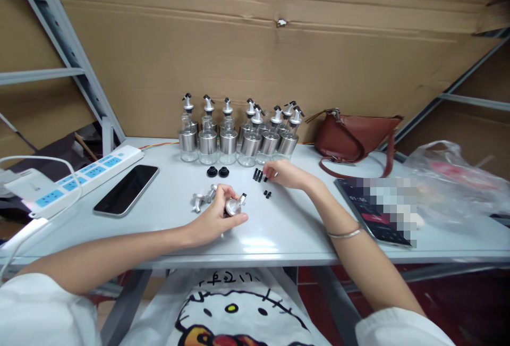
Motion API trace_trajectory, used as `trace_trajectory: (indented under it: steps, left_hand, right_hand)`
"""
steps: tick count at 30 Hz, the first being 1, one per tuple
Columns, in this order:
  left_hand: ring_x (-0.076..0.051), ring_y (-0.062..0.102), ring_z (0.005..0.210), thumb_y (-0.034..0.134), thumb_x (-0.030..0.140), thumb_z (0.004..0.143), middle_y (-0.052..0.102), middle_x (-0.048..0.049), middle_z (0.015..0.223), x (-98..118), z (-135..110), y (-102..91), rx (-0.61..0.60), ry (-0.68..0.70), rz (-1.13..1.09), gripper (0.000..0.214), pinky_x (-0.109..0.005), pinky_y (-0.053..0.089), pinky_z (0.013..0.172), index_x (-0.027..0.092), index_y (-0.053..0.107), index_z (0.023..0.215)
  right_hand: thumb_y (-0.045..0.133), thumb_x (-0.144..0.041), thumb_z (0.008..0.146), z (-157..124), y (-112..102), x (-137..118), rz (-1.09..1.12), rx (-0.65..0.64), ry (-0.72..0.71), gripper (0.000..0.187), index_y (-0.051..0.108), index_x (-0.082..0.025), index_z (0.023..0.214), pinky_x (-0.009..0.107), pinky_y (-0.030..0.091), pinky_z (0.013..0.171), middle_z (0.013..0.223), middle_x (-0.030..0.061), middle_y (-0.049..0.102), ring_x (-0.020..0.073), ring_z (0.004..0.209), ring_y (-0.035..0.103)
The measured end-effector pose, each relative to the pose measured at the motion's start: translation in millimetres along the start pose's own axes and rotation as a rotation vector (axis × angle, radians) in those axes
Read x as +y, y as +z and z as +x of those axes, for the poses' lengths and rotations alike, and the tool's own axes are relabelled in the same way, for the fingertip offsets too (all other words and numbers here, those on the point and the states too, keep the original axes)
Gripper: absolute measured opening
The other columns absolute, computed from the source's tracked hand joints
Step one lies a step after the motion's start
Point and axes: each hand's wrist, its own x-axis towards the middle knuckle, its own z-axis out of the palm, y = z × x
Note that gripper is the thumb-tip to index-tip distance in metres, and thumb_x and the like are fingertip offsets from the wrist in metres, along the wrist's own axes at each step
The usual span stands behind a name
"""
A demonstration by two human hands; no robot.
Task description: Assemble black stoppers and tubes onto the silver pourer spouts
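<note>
In my left hand [225, 212] is a silver pourer top [234, 207] with a black tip, its round base held between thumb and fingers. My right hand [283, 174] is closed, its fingertips pinched together at a small black part [265, 179] on the table. Just left of those fingers lie several slim black spout pieces [257, 175] in a row. Short black pieces [267, 194] rest nearer to me. Beside my left hand are loose silver pourer bodies [197, 202], partly hidden by it. Two round black stoppers [218, 171] sit farther back.
Several glass bottles with steel bands [228, 143], some topped with pourers, stand along the cardboard back wall [255, 59]. On the left are a phone [126, 190] and a power strip [90, 178]. To the right lie a brown bag [354, 136], a tablet [358, 205] and a plastic bag [450, 176].
</note>
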Motion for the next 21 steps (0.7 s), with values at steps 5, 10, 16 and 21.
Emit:
trace_trajectory:
  steps: [5, 10, 16, 21]
  left_hand:
    - [-0.007, 0.041, 0.062, 0.055, 0.037, 0.085, 0.042, 0.0042, 0.085, 2, 2, 0.4, -0.034, -0.020, -0.054, 0.031, -0.024, 0.034, 0.062, 0.024, 0.029, 0.095]
    - [-0.007, 0.052, 0.061, 0.043, 0.045, 0.090, 0.052, 0.0010, 0.089, 4, 5, 4.1, -0.051, 0.040, -0.129, 0.026, -0.027, 0.038, 0.066, 0.022, 0.032, 0.093]
    - [-0.007, 0.057, 0.057, 0.036, 0.055, 0.090, 0.053, -0.0001, 0.093, 4, 6, 5.4, -0.047, 0.020, -0.166, 0.035, -0.028, 0.039, 0.065, 0.021, 0.034, 0.098]
    - [-0.009, 0.054, 0.060, 0.037, 0.055, 0.090, 0.053, 0.0003, 0.081, 6, 5, 4.7, -0.081, 0.040, -0.102, 0.038, -0.027, 0.039, 0.064, 0.018, 0.043, 0.091]
  right_hand:
    - [0.044, 0.003, 0.069, -2, -4, -4, 0.094, 0.006, -0.039, 0.026, 0.059, -0.015, 0.078, 0.023, 0.047, 0.069, 0.077, 0.0040, 0.068, 0.0145, 0.072, 0.063]
    - [0.046, -0.020, 0.086, -10, -12, -27, 0.383, -0.003, -0.131, 0.012, 0.057, -0.015, 0.085, 0.028, 0.047, 0.073, 0.082, 0.0051, 0.066, 0.0146, 0.075, 0.061]
    - [0.049, -0.043, 0.089, -23, -8, -70, 0.732, -0.335, -0.337, 0.029, 0.054, -0.015, 0.086, 0.027, 0.044, 0.069, 0.076, 0.0025, 0.062, 0.0116, 0.071, 0.055]
    - [0.043, -0.043, 0.092, -22, 1, -75, 0.721, -0.296, -0.353, 0.033, 0.049, -0.015, 0.074, 0.023, 0.034, 0.060, 0.063, -0.0037, 0.046, 0.0085, 0.060, 0.042]
